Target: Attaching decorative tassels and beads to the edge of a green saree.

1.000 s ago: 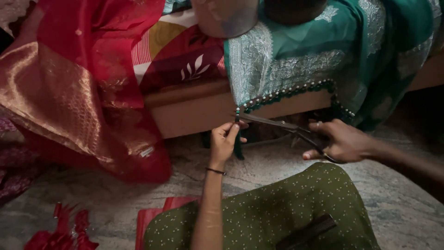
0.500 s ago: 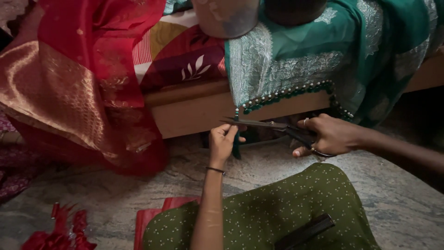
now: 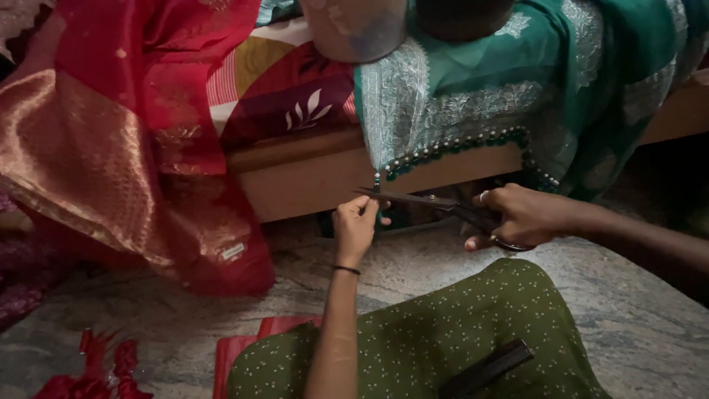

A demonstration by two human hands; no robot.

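Right hand [image 3: 526, 216] closed around the handles of dark scissors [image 3: 436, 203], blades pointing left beneath the beaded corner of the green cloth [image 3: 473, 103]. Left hand [image 3: 356, 224] pinching that hanging corner at the blade tips. Cloth draped over the wooden bed edge [image 3: 310, 174]; red sari [image 3: 111, 140] alongside.

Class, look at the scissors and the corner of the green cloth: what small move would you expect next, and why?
Probably closing the scissors. The right hand holds their handles, the blade tips reach the beaded corner of the green cloth, and the left hand pinches something just below it, likely a thread.
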